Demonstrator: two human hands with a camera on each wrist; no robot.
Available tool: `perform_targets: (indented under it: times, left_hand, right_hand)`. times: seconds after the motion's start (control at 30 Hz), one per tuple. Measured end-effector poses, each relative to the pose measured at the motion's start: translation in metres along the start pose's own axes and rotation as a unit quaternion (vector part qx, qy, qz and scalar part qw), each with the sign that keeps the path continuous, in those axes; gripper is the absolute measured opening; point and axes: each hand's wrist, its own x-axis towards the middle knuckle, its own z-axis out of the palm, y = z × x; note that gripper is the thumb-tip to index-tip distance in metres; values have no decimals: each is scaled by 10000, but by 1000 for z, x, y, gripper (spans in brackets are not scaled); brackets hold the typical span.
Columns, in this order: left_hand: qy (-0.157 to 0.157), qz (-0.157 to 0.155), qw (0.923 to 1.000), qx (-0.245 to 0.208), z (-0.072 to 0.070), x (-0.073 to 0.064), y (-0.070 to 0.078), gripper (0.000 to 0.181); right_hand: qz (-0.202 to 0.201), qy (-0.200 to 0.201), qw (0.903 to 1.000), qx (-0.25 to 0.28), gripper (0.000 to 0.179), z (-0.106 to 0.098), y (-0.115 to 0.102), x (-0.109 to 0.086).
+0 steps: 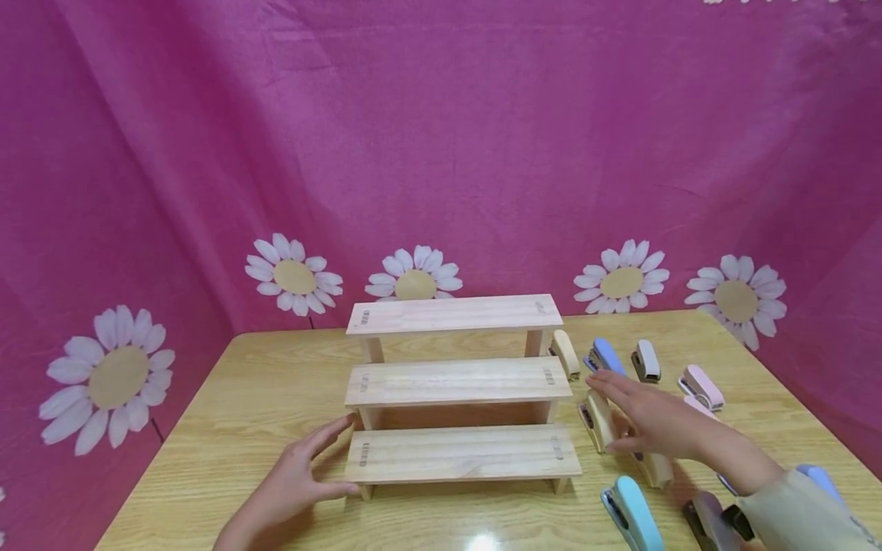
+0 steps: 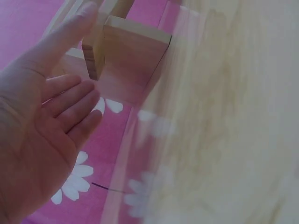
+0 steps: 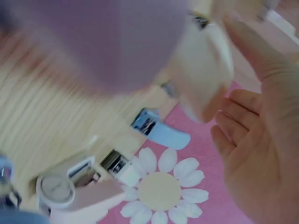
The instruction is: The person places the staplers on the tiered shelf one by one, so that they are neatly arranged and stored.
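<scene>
A three-step wooden rack (image 1: 462, 455) stands on the table. My left hand (image 1: 289, 478) is at its left side, fingers extended and thumb apart, with fingertips right by the lower steps' ends. To the rack's right, my right hand (image 1: 661, 417) reaches over a cream stapler (image 1: 598, 421), its fingers loosely extended and partly covering it. Another cream stapler (image 1: 653, 468) lies just below that hand. In the right wrist view, a pale stapler (image 3: 201, 70) shows beside the spread thumb and fingers, blurred.
More staplers lie around the right hand: cream (image 1: 565, 353), blue (image 1: 606, 356), white (image 1: 646, 360) and pink (image 1: 703, 385) behind, teal (image 1: 634, 509) and dark brown (image 1: 710, 520) in front. A magenta curtain (image 1: 441, 153) with daisies hangs behind the wooden table (image 1: 227, 413).
</scene>
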Motion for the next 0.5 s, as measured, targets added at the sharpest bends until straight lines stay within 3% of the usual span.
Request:
perform_targets:
  times: [0.23, 0.5]
  left_hand:
    - [-457, 93, 9978, -465, 0, 0, -3, 77]
    - [-536, 113, 9940, -951, 1, 0, -7, 76]
  right_hand:
    - [-412, 302, 9982, -314, 83, 11, 6, 3]
    - [-559, 615, 9964, -189, 83, 18, 7, 3]
